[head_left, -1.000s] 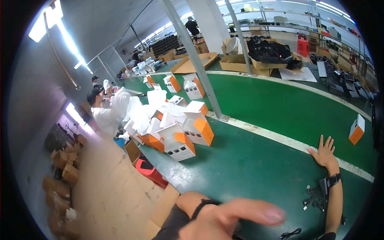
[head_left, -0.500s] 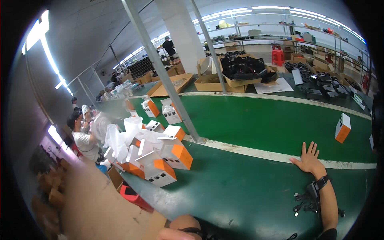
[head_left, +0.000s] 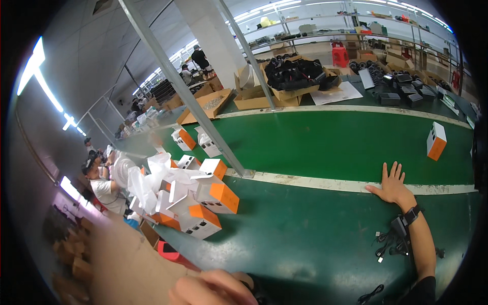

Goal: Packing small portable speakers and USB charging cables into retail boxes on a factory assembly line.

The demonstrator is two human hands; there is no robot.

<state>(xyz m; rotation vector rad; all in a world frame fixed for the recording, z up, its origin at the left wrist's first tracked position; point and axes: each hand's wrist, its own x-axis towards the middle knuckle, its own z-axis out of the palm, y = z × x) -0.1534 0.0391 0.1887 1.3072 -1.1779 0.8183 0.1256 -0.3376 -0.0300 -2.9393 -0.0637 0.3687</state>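
My right hand (head_left: 395, 188) lies palm down with its fingers spread, across the pale strip (head_left: 325, 182) and onto the green belt (head_left: 325, 137). It holds nothing. A white and orange box (head_left: 436, 141) stands on the belt beyond its fingertips, apart from them. Beside my right forearm, black cables (head_left: 386, 245) with light-coloured plugs lie on the dark green table (head_left: 300, 234). My left hand (head_left: 211, 288) is low at the near edge, blurred and partly cut off. Its fingers look bent, but whether they hold anything is hidden.
Several open white and orange boxes (head_left: 218, 197) and white plastic bags (head_left: 147, 185) crowd the table's left end. A metal post (head_left: 185, 91) rises from the strip. Across the belt stand cartons with black items (head_left: 295, 73). People (head_left: 104, 190) work at far left.
The view has shifted, so the table and belt sit slightly higher in it. My left hand has moved up and left into view. My right hand stays flat at the strip.
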